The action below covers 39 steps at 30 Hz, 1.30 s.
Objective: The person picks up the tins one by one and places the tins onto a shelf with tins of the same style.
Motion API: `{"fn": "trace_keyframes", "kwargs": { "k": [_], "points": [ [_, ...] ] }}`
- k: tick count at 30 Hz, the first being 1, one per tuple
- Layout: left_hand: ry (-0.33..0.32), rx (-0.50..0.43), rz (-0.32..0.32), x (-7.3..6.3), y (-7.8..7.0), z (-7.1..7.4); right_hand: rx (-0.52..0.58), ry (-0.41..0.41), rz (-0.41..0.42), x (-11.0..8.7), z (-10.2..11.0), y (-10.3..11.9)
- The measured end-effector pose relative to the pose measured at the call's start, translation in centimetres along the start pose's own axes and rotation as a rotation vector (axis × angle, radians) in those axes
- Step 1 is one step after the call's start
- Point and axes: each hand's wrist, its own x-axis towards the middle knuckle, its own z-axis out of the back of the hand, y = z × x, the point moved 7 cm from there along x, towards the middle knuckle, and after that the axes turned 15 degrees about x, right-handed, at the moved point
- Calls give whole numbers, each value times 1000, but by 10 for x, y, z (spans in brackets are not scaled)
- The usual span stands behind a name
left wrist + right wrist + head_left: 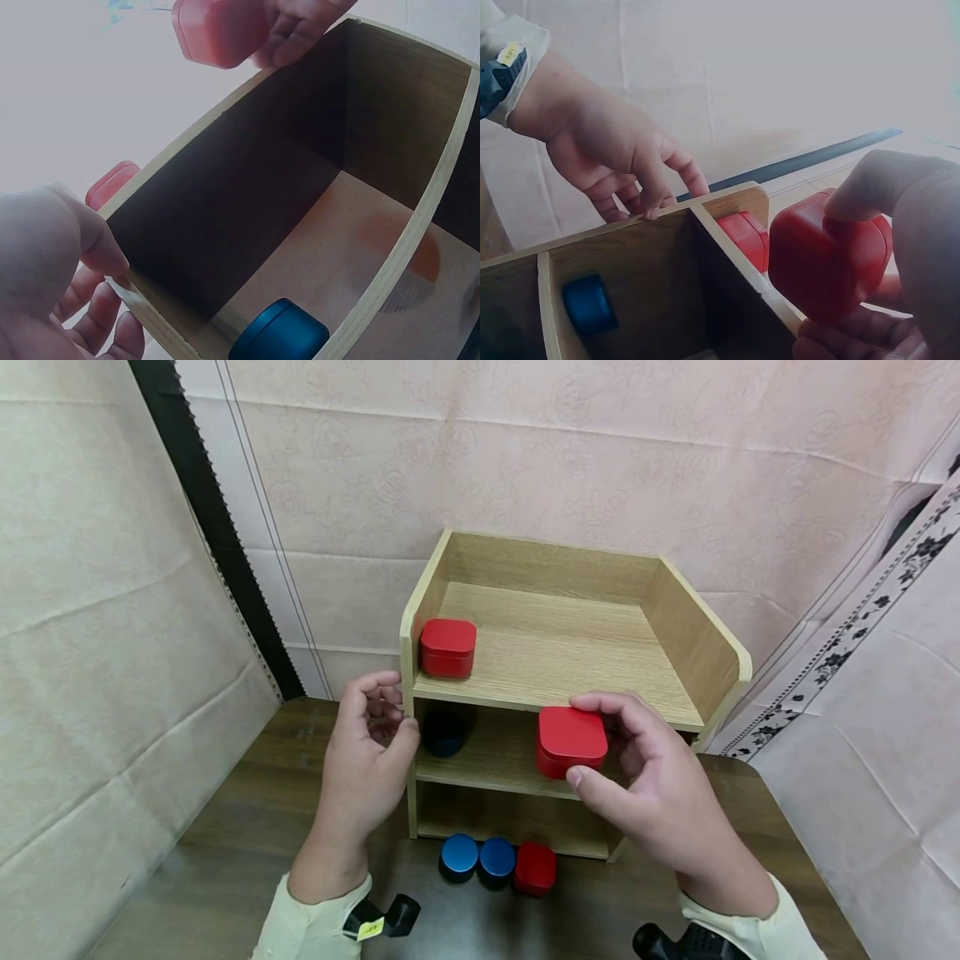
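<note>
My right hand (648, 768) holds a red rounded-square tin (572, 739) between thumb and fingers, in front of the wooden shelf's (562, 635) top board. Seen from the right wrist, the thumb lies on one face of this tin (821, 259) and the fingers are under the other side. At the shelf's left side panel (408, 727), my left hand (367, 760) grips the front edge, thumb on the edge and fingers curled along the outside. A second red tin (448, 649) sits at the top board's left end. On the middle level, far left, stands a round blue tin (281, 334).
On the dark wooden table (247, 852), before the shelf, two round blue-lidded tins (458, 856) and a red tin (536, 868) stand in a row. The shelf's raised right side (697, 643) bounds the top board. Pale cloth (525, 468) hangs behind and at both sides.
</note>
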Motion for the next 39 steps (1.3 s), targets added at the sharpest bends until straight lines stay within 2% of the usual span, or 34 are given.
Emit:
{"fn": "trace_keyframes", "kwargs": {
  "k": [10,39],
  "points": [
    [-6,-7,-8,0,0,0,24,-7,15,4,1,6],
    [2,-5,2,0,-1,0,-51,-13,-28,28,8,15]
  ]
}}
